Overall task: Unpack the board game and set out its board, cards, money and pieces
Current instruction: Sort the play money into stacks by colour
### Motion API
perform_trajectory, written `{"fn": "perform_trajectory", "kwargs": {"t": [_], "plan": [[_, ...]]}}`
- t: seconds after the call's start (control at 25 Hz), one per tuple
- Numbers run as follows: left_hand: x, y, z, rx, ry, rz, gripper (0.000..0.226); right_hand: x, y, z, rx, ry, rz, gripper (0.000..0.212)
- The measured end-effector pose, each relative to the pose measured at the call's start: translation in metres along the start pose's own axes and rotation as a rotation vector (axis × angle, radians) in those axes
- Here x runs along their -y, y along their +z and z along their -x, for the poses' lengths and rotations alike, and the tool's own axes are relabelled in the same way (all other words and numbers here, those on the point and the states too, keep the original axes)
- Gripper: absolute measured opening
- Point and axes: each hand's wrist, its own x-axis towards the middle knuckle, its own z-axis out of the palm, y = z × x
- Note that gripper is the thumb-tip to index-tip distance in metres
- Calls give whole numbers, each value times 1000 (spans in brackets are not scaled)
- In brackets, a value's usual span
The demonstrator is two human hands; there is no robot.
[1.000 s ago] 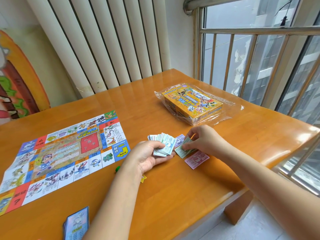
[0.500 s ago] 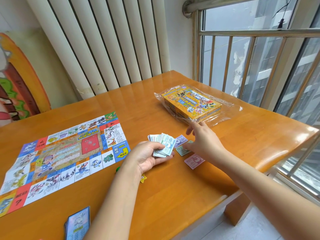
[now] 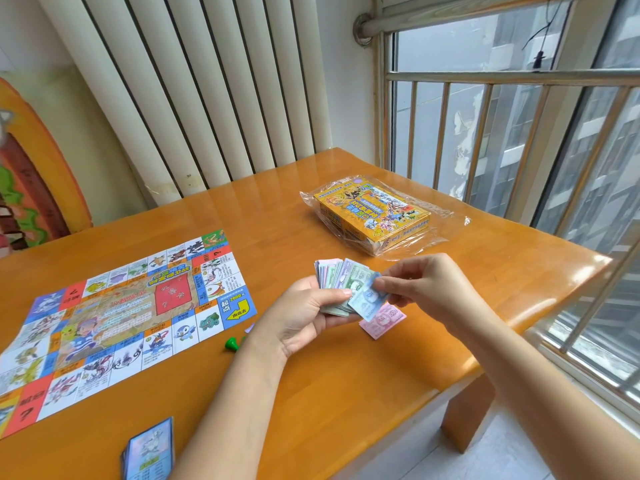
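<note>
Your left hand [image 3: 304,315] is closed round a fanned stack of play money [image 3: 337,284], palm up, over the table [image 3: 311,393] near its right edge. Your right hand [image 3: 427,284] pinches one blue note [image 3: 367,301] btwn thumb and fingers at the front of that stack; the note touches the stack. A pink note [image 3: 382,322] lies flat on the table just under both hands, partly hidden by them.

Board [image 3: 114,320] is unfolded flat toward the left edge, printed side up, its near-left corner running out of view. One green piece [image 3: 231,343] stands on the table just off the board's right side, next to your left wrist (a second small item beside it is too hidden to identify). Deck of cards [image 3: 149,450] sits at the near edge, face up, approx. squared.

Game box [image 3: 372,213], yellow, rests on clear plastic wrap [image 3: 440,230] toward the far-right corner, well apart from the board. Whether the box is shut: cannot tell.
</note>
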Motion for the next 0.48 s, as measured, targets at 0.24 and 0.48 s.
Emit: {"fn": "perform_trajectory", "kwargs": {"t": [0.24,0.48], "plan": [[-3,-3,-1,-44,17,69,22,-11,-23,28,90,145,218,21],[-2,-4,-1,-75,8,98,22,-12,-20,36,23,170,713,30]]}}
